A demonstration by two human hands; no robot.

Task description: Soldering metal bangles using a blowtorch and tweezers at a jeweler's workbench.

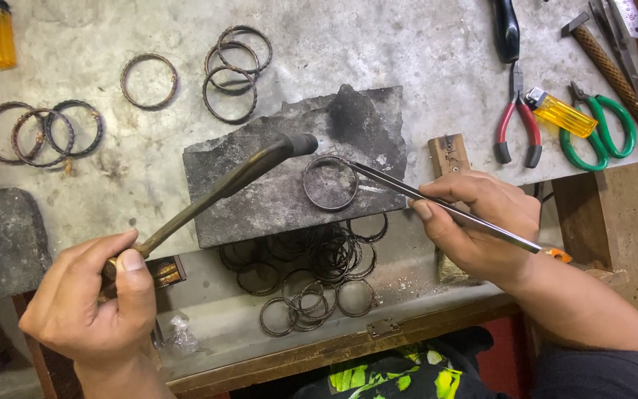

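Head view
Left hand (90, 303): gripped the torch (223, 188), nozzle over the dark block (260, 199)
Right hand (478, 222): pinched long tweezers (437, 207), tips touching the ring (330, 183) on the block
Near side: loose rings (311, 266) heaped

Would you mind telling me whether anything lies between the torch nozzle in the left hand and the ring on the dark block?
Nothing visible does. The left hand holds the torch, whose nozzle ends just left of the ring on the dark block, with bare block between them. The tweezers in the right hand reach the ring from the opposite side.
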